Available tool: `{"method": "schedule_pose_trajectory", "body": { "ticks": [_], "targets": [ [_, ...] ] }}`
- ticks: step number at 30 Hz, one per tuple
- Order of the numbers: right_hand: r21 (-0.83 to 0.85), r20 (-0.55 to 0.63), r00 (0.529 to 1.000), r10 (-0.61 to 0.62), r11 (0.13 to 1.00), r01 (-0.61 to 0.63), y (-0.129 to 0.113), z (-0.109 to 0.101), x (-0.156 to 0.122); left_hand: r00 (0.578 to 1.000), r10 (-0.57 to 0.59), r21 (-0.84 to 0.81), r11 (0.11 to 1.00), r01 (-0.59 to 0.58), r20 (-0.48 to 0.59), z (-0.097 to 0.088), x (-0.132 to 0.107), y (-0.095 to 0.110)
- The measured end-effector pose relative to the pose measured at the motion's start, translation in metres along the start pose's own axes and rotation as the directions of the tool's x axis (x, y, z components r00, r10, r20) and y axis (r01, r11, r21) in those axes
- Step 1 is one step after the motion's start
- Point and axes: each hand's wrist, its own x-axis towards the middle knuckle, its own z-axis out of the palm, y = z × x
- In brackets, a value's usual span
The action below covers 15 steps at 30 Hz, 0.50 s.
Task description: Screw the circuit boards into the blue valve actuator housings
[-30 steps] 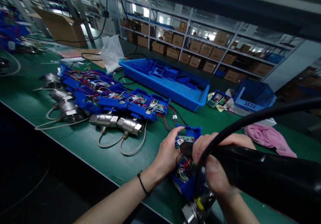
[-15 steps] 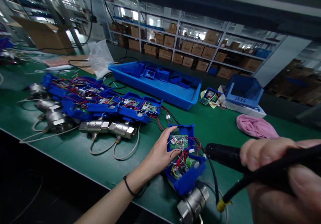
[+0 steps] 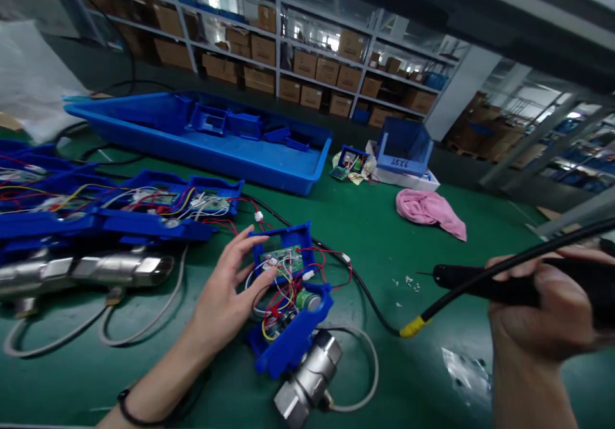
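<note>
My left hand grips the left side of an open blue plastic housing, fingers at its upper edge and thumb near the green circuit board. Red, white and yellow wires run from the board to the lower blue half, which holds a green cylindrical cell. A silver metal valve with a grey cable is attached below. In my right hand is a black electric screwdriver. Its thin bit points left, close to several tiny screws on the green table, apart from them.
More wired blue housings with metal valves stand at left. Behind are a large blue tray, a blue bin and a pink cloth. A black cord crosses the table; a clear plastic bag lies front right.
The camera view has swung right, bringing the screws and plastic bag into sight. My right hand with the screwdriver has moved farther from the camera. My left hand stays on the housing.
</note>
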Motion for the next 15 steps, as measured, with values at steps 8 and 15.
{"method": "schedule_pose_trajectory", "body": {
  "ticks": [8,15],
  "targets": [
    [-0.131,-0.059,0.989,-0.136,0.983,0.127,0.018,-0.018,0.006,0.997,-0.029,-0.013,1.000,0.029,-0.069,0.002,0.001,0.001],
    [-0.135,-0.069,0.992,-0.102,0.987,0.092,0.025,-0.019,0.004,0.995,-0.069,-0.012,0.998,0.068,-0.077,0.001,0.005,0.003]
  ]
}}
